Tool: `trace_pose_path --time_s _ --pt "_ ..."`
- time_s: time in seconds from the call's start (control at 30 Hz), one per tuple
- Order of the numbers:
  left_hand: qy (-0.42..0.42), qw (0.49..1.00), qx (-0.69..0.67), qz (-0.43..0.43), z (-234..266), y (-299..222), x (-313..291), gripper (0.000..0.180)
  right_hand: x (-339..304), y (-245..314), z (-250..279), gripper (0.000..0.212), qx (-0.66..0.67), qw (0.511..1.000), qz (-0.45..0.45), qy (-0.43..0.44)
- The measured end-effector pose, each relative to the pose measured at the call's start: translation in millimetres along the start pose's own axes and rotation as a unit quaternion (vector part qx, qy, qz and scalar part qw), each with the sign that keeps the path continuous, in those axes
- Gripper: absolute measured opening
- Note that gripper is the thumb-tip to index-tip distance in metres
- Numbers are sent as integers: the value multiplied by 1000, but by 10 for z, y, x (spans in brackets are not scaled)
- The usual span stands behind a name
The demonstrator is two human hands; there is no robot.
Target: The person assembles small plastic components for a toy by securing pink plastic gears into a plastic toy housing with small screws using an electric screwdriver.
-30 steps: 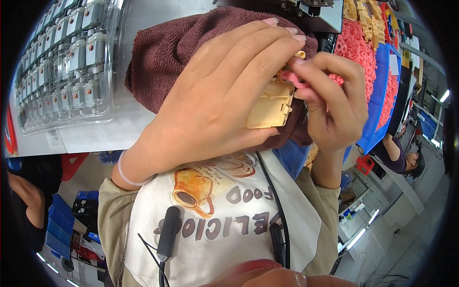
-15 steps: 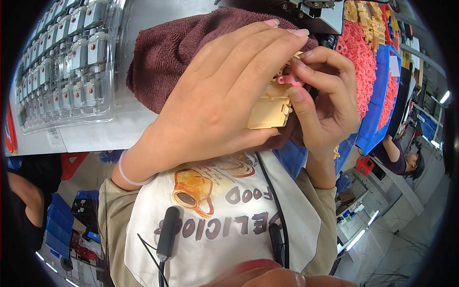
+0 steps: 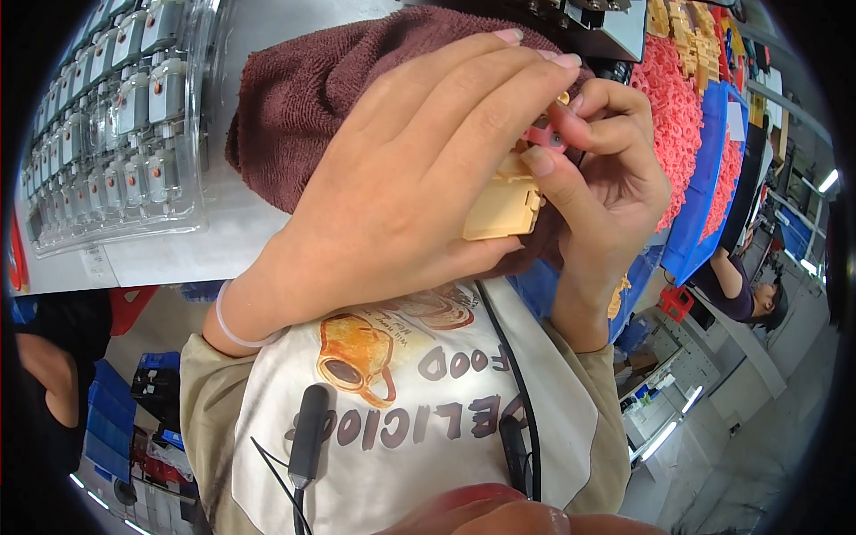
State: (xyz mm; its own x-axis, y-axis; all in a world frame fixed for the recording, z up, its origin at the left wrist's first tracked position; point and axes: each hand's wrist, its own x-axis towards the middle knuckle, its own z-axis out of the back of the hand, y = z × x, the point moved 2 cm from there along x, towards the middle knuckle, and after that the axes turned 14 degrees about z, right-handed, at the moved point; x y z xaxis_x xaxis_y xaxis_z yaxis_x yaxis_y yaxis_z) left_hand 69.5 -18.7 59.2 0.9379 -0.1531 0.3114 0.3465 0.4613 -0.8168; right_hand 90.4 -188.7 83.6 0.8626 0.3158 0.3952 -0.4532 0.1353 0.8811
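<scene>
Left hand [image 3: 401, 169] clamps the cream case [image 3: 501, 214] by the towel's [image 3: 294, 125] right edge! Right hand [image 3: 615, 165], nearer, pinches the pink piece [image 3: 538, 135], seemingly at the case's far edge.

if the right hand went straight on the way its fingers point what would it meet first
The right hand would likely meet the pink part at its fingertips, then the left hand; depth is unclear.

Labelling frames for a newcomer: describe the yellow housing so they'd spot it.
Find the maroon towel. Over its right side, the left hand partly covers the yellow housing. Unlike the yellow parts piled upper right, it's hand-held.
</scene>
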Motion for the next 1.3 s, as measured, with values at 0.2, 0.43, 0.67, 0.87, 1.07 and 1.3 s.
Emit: trace_pose_path --time_s 0.2,0.43,0.67,0.87,1.07,1.3 --pt "27 999 -2 20 44 -59 46 94 51 -53 93 25 6 998 55 20" --pt "92 995 -4 38 174 -112 35 96 115 -14 512 35 -449 892 37 -32" --pt "115 993 28 25 215 -143 76 93 83 -255 442 63 -512 852 -85 63" --pt "44 998 31 27 139 -217 140 60 64 -191 493 60 -459 888 -21 -9" --pt "8 1000 8 5 66 -178 187 27 394 388 956 49 -252 905 252 -234" --pt "-12 999 -4 38 5 -155 168 22 871 240 1057 30 193 957 135 -170"
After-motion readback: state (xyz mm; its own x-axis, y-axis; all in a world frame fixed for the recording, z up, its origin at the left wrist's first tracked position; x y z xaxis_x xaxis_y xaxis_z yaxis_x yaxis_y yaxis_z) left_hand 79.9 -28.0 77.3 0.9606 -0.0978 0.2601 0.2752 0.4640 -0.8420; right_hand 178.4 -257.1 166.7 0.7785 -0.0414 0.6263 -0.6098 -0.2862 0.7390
